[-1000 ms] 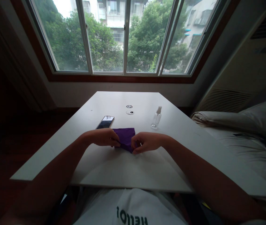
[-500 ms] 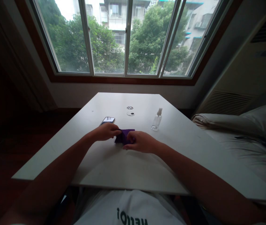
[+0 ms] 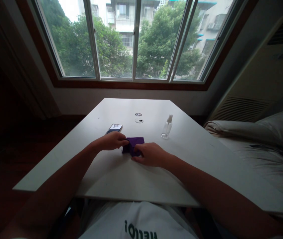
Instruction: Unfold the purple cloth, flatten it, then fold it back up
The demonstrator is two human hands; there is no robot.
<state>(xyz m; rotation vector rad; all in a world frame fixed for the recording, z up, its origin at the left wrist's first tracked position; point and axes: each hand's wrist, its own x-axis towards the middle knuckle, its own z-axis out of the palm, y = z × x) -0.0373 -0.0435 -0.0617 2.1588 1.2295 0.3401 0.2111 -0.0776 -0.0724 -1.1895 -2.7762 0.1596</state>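
A small purple cloth point(image 3: 137, 140), creased and partly folded, lies on the white table point(image 3: 131, 179) between my hands. My left hand point(image 3: 113, 140) pinches its left edge, with thumb and fingers pressed together. At the cloth's near right side, my right hand point(image 3: 151, 154) has its fingers closed on the fabric. Just beyond my left hand lies a phone point(image 3: 115, 127) with its screen lit; its lower end is hidden by that hand. Something pale shows under the cloth's left edge, too small to make out.
A clear spray bottle point(image 3: 166, 128) stands upright to the right of the cloth. Farther back, two round cable-hole fittings point(image 3: 139, 120) sit in the tabletop. A bed or padded seat with pale covers point(image 3: 256, 146) adjoins the table's right side. Beyond the far edge is a window point(image 3: 134, 43).
My right hand has shifted slightly toward me, and more of the cloth's far right part shows. My left hand has barely moved. The phone and bottle stay put.
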